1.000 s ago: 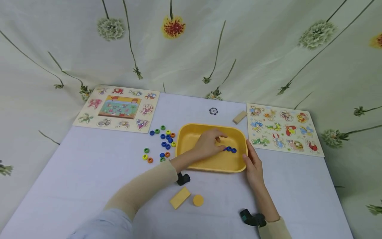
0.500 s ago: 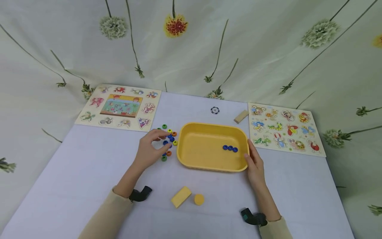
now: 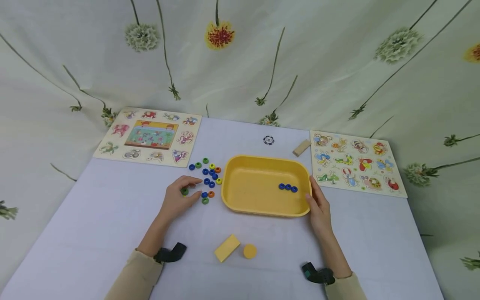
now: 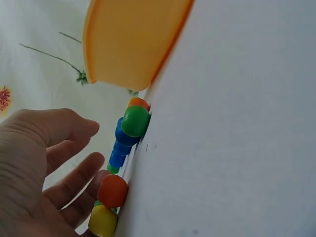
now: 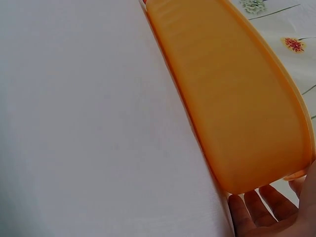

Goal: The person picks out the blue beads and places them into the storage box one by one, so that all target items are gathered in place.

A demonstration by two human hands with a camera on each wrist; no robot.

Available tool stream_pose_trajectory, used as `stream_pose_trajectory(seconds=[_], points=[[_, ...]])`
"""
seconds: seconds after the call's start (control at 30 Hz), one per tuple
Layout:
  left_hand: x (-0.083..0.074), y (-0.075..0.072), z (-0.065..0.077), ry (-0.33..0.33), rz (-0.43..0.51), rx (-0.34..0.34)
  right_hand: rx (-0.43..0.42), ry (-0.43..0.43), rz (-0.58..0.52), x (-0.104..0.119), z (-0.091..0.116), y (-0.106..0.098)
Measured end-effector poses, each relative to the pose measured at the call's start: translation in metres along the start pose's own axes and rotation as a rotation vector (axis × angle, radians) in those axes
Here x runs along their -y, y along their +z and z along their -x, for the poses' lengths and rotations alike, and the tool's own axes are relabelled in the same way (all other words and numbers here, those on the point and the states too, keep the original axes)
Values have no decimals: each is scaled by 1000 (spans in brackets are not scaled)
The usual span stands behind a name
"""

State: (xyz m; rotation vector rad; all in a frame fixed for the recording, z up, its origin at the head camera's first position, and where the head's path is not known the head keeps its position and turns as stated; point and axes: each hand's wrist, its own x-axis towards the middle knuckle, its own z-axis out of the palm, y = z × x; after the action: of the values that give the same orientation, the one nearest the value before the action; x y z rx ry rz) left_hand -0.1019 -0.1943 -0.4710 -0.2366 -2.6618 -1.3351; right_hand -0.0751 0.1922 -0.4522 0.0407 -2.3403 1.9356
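Over the loose pony beads [image 3: 207,181] left of the tray, my left hand [image 3: 176,198] hovers with thumb and fingertips parted, nothing between them. In the left wrist view an orange bead [image 4: 113,191] and a yellow bead [image 4: 103,221] are close by its fingers, with a green bead [image 4: 136,121] further off. Some beads are partly hidden behind that hand. My right hand [image 3: 319,210] grips the right end of the yellow tray [image 3: 262,212], thumb at the rim and fingers along the outer wall [image 5: 237,98]. Three blue beads [image 3: 288,187] lie in a row inside the tray.
Picture puzzle boards lie at the back left [image 3: 112,143] and back right [image 3: 356,160]. Behind the tray are a chip [image 3: 268,140] and a wooden block [image 3: 301,148]. Another wooden block [image 3: 227,248] and a round yellow piece [image 3: 249,251] lie in front.
My left hand has left the tray's inside and moved left to the loose beads, then slightly further left and nearer me. A third blue bead now shows fully in the row. My right hand stays put.
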Motion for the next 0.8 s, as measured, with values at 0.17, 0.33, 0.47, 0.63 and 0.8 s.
stream_pose_trajectory(seconds=[0.17,0.33,0.47,0.63,0.8], points=[[4,4,2,-24,-20,51,-2,4,-7,0,0,1],[6,8,2,-3,-70,87,-2,-15,-12,0,-1,0],[7,11,1,20,-83,87,-2,-30,-17,0,0,0],[7,13,2,21,-88,66,2,-27,-9,0,0,0],[3,12,2,22,-79,22,3,-23,-2,1,0,0]])
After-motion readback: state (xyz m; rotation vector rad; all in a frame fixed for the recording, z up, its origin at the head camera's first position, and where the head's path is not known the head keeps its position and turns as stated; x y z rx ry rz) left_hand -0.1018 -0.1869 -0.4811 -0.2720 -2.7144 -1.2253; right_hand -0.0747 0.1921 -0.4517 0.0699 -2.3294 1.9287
